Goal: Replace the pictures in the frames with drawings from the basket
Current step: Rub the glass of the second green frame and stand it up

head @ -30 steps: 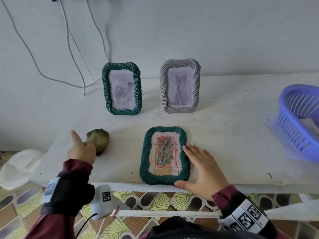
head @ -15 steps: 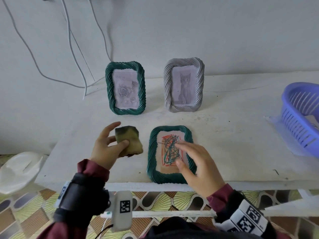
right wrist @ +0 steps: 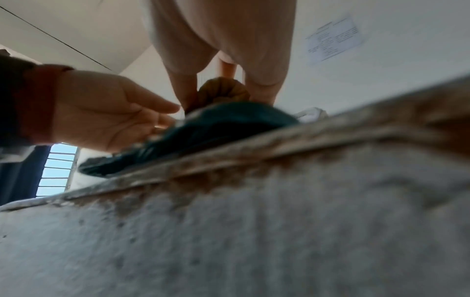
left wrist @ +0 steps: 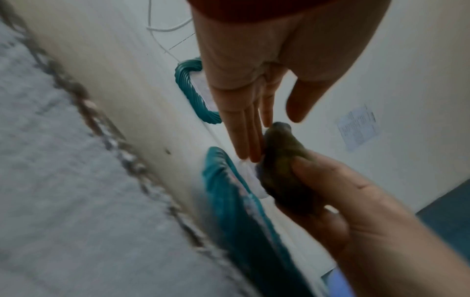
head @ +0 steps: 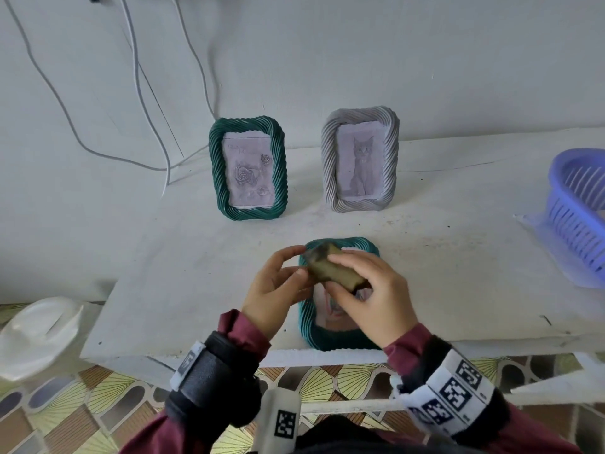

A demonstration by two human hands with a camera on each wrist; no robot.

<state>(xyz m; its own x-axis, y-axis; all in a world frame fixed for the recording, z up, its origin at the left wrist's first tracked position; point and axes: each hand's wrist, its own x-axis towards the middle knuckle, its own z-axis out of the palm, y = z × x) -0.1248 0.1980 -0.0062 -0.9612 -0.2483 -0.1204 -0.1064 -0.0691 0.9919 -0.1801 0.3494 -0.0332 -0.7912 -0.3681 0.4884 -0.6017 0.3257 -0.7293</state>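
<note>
An olive-green sponge (head: 319,265) is held above a dark green frame (head: 330,339) that lies flat near the table's front edge. My right hand (head: 340,276) grips the sponge between thumb and fingers. My left hand (head: 296,262) touches the sponge's left end with straight fingers (left wrist: 244,136), thumb apart. Both hands hide most of the coloured drawing (head: 330,311) in the lying frame. Behind stand a green frame (head: 216,168) with a rose picture and a grey frame (head: 329,165) with a cat picture. The purple basket (head: 576,211) sits at the far right.
White cables (head: 140,93) hang down the wall to the table's back left. A white plastic object (head: 36,335) lies on the patterned floor at the left. The table's front edge (head: 196,353) runs just below my wrists.
My left hand lifted the sponge from the table's left side and carried it right, over the lying frame. My right hand came off the frame and took hold of the sponge.
</note>
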